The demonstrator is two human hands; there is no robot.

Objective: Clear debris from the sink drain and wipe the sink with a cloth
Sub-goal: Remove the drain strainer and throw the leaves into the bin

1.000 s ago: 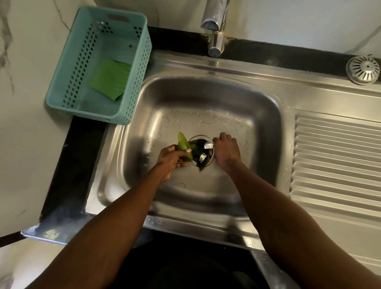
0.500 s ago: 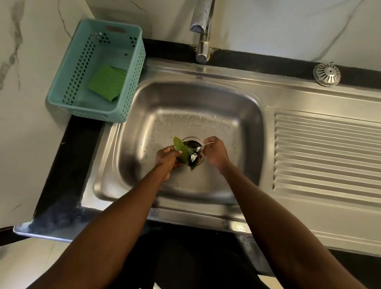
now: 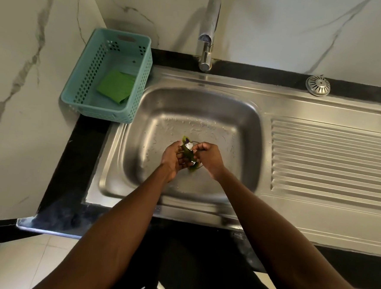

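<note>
Green cloth (image 3: 116, 85) waited in the basket (image 3: 76, 86) while the left hand (image 3: 174, 155) cupped leaves (image 3: 187, 153) over the drain (image 3: 199, 165) and the right hand (image 3: 209, 155) pinched foil scrap (image 3: 188, 146); best gathered together before lifting.

Both hands cover most of the drain (image 3: 199, 165), and the drainboard (image 3: 332, 161) runs off the right edge.
</note>
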